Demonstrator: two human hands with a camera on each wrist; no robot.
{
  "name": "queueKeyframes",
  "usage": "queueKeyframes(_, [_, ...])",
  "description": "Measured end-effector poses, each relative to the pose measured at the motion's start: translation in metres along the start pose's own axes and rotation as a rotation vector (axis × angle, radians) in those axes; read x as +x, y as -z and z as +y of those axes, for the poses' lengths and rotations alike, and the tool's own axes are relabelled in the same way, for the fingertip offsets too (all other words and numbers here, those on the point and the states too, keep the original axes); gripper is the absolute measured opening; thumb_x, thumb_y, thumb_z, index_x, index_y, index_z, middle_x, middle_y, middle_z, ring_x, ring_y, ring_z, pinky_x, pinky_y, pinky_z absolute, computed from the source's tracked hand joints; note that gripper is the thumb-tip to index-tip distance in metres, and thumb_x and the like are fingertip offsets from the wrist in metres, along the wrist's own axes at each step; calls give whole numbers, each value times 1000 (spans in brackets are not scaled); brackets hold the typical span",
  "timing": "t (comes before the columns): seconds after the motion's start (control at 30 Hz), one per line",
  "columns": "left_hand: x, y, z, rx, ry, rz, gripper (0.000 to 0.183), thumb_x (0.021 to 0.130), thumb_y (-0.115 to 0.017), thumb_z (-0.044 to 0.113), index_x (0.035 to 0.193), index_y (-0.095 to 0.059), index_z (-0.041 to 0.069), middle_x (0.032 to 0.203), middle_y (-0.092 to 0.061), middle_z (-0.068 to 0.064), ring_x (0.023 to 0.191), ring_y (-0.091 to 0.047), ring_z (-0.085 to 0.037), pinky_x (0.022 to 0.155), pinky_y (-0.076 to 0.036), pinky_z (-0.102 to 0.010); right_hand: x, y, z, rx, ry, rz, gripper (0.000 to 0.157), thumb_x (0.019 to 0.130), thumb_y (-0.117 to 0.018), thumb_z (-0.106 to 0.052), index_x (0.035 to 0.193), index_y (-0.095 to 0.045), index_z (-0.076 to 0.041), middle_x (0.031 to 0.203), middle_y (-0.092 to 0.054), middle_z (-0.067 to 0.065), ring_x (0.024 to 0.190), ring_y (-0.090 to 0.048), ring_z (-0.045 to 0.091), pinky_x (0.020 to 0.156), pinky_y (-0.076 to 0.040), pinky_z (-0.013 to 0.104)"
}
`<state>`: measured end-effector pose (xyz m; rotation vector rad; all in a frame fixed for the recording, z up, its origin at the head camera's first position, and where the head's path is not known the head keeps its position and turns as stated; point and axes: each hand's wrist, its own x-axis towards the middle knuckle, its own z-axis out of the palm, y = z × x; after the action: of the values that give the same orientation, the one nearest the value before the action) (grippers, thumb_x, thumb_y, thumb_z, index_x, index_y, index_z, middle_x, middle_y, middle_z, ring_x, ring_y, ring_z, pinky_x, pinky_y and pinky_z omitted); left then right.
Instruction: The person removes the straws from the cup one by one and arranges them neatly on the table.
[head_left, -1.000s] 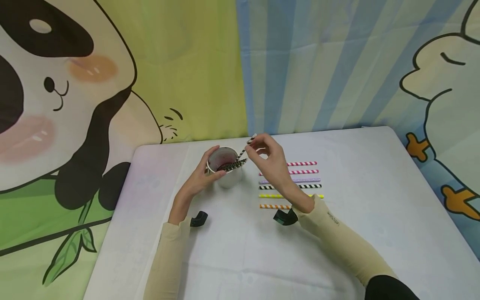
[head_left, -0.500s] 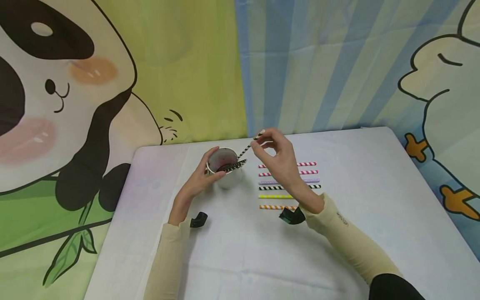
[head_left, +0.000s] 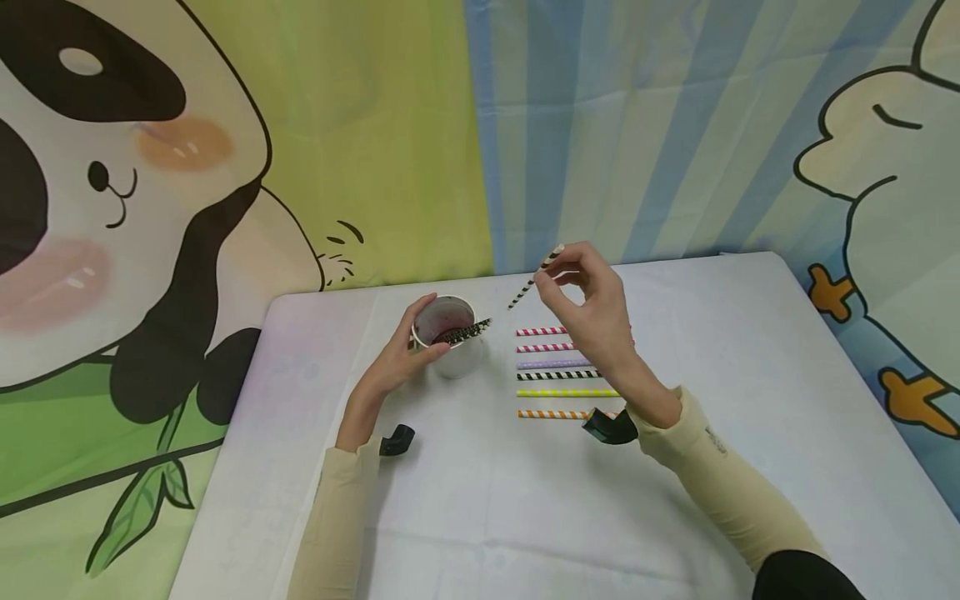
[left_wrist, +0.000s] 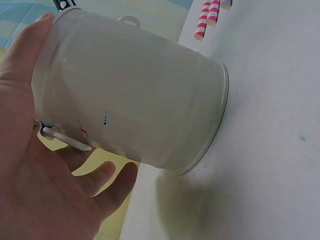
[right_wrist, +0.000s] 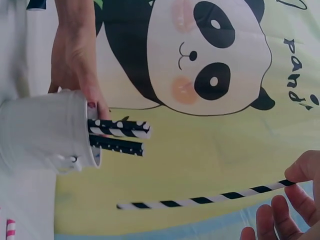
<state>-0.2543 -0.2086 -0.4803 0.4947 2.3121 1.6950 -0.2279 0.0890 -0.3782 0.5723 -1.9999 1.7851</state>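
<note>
as the right grip (head_left: 596, 310) pinches one end, the straw (right_wrist: 202, 200) slants below.

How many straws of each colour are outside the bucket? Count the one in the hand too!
Pink-and-white straws: 2
Purple straw: 1
Black-and-white straws: 2, one of them in the right hand
Yellow straw: 1
Orange-and-white straw: 1
Total: 7
</note>
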Motion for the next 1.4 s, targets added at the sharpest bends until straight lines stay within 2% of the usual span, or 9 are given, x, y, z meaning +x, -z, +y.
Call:
queueKeyframes(0.2, [-1,1,0,0,10,3,80,95,-68,13,160,-21,20,164,-22,-9,153,-16,-29,120,-14,-62,0,10,3,-12,9,0,13,94,-66,-4,106,-63,0,103,-61,11,96,-61,17,89,-49,30])
queueKeyframes(0.33, [-2,1,0,-9,12,2,80,95,-67,13,160,-20,21,164,-22,-12,152,-18,-31,119,-15,-63,-1,15,6,-69,3,-15,13,94,-65,-4,107,-63,0,106,-61,11,99,-59,16,90,-48,30])
queueKeyframes(0.53, [-2,1,0,-5,17,-2,80,95,-67,14,160,-20,22,164,-21,-12,152,-17,-30,120,-14,-63,1,28,18,-261,23,-83,10,94,-66,-9,104,-65,-7,105,-62,6,100,-57,17,90,-47,41])
queueKeyframes(0.8, [0,1,1,4,26,-8,82,95,-69,17,160,-20,22,164,-22,-9,153,-15,-29,120,-13,-64,4,51,38,-513,26,-205,5,93,-64,-11,98,-65,-11,102,-61,8,96,-57,23,86,-44,39])
queueKeyframes(1.13, [-2,1,2,5,45,0,82,95,-69,16,160,-20,25,165,-21,-8,154,-13,-28,120,-12,-63,1,82,65,-701,79,-337,7,91,-64,-6,96,-65,-10,99,-60,9,93,-58,28,81,-44,41])
queueKeyframes(1.4, [0,1,2,-10,31,-3,81,95,-67,12,160,-21,23,164,-22,-7,153,-15,-28,120,-13,-63,-4,109,87,-851,103,-430,9,87,-65,-3,94,-65,-9,91,-61,9,82,-55,26,71,-42,40])
